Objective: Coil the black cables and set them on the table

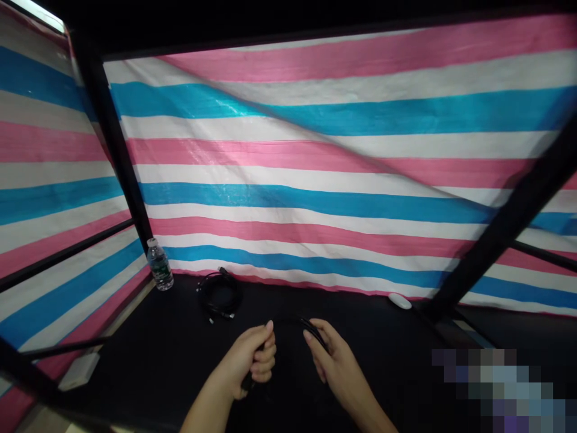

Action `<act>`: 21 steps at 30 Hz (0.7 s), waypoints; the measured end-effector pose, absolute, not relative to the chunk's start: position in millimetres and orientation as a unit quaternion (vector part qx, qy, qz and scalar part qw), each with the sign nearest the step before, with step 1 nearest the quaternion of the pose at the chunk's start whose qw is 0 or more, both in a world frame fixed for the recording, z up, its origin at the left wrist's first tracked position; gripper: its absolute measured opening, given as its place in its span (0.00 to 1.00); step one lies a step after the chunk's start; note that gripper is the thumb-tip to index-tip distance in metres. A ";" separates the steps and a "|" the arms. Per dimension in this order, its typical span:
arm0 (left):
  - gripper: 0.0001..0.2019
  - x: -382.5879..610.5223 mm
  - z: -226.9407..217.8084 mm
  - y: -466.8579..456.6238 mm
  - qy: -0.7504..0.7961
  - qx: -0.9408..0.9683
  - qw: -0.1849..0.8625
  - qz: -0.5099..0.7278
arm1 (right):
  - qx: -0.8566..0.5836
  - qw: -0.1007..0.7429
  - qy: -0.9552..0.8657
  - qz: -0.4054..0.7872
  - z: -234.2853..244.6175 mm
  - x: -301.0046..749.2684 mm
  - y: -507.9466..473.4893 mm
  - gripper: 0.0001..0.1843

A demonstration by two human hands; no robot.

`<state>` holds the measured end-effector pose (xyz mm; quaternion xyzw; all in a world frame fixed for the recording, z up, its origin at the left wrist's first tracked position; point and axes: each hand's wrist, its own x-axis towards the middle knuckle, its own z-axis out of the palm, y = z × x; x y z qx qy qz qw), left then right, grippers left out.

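Both hands are over the black table, with a black cable running between them. My left hand is closed in a fist around part of it, and a dark piece sticks out below the little finger. My right hand pinches the cable between thumb and fingers, where a few strands lie side by side. Against the dark tabletop the cable's full path is hard to make out. Beyond my left hand lies a coiled bundle of black cables with several plugs at its edge.
A water bottle stands at the back left corner. Near the right post lies a white computer mouse. Striped pink, white and blue sheeting closes off the back and left. A white box-like object is at the left edge.
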<state>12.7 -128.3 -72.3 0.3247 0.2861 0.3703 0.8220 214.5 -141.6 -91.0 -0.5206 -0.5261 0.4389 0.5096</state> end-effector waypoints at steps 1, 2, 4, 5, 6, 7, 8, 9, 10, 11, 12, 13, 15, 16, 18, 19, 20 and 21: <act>0.23 14.6 -72.2 -128.7 0.294 0.325 0.816 0.377 | -0.530 0.522 -0.561 0.363 -91.0 215.6 -141.7 0.25; 0.24 17.9 -72.2 -129.5 0.302 0.324 0.807 0.391 | -0.536 0.540 -0.587 0.277 -91.1 215.4 -142.5 0.25; 0.23 27.7 -72.4 -132.7 0.320 0.323 0.775 0.438 | -0.538 0.563 -0.614 0.131 -91.2 210.9 -147.1 0.22; 0.22 33.5 -72.2 -134.9 0.327 0.324 0.754 0.469 | -0.536 0.560 -0.623 0.105 -91.0 206.7 -150.9 0.19; 0.21 39.2 -71.6 -137.5 0.331 0.323 0.732 0.500 | -0.533 0.546 -0.635 0.122 -90.6 201.5 -155.4 0.17; 0.21 44.5 -70.6 -140.2 0.334 0.319 0.711 0.530 | -0.527 0.522 -0.648 0.172 -89.7 195.6 -160.3 0.16; 0.20 48.8 -69.0 -142.9 0.337 0.316 0.694 0.553 | -0.518 0.491 -0.658 0.239 -88.3 189.6 -164.9 0.16; 0.19 51.8 -67.0 -145.4 0.342 0.315 0.679 0.568 | -0.509 0.458 -0.661 0.306 -86.3 184.0 -169.0 0.17; 0.18 53.4 -64.6 -147.5 0.350 0.321 0.665 0.577 | -0.500 0.433 -0.657 0.361 -83.7 179.2 -172.2 0.19; 0.17 53.5 -62.2 -149.2 0.357 0.333 0.651 0.581 | -0.492 0.417 -0.650 0.401 -80.6 175.9 -174.3 0.22; 0.16 52.0 -59.8 -150.3 0.364 0.352 0.639 0.579 | -0.482 0.411 -0.647 0.424 -77.2 174.4 -175.5 0.23; 0.16 48.8 -57.6 -150.9 0.372 0.372 0.627 0.574 | -0.471 0.411 -0.647 0.436 -73.8 175.2 -175.7 0.22; 0.17 37.2 -53.7 -150.5 0.393 0.409 0.613 0.550 | -0.451 0.415 -0.651 0.447 -68.0 185.2 -173.5 0.18; 0.18 28.6 -52.1 -149.7 0.408 0.421 0.608 0.535 | -0.450 0.424 -0.641 0.456 -66.3 195.0 -171.2 0.19; 0.21 5.2 -48.6 -147.2 0.443 0.430 0.588 0.522 | -0.467 0.456 -0.586 0.480 -65.6 224.7 -164.1 0.23; 0.22 -9.3 -46.8 -145.7 0.457 0.430 0.574 0.527 | -0.488 0.490 -0.531 0.489 -66.7 244.2 -159.4 0.24; 0.23 -25.2 -44.8 -144.1 0.466 0.421 0.555 0.546 | -0.508 0.532 -0.483 0.475 -68.3 265.9 -154.1 0.26; 0.23 -42.1 -42.7 -142.6 0.473 0.415 0.543 0.556 | -0.524 0.566 -0.450 0.450 -70.3 289.0 -148.5 0.26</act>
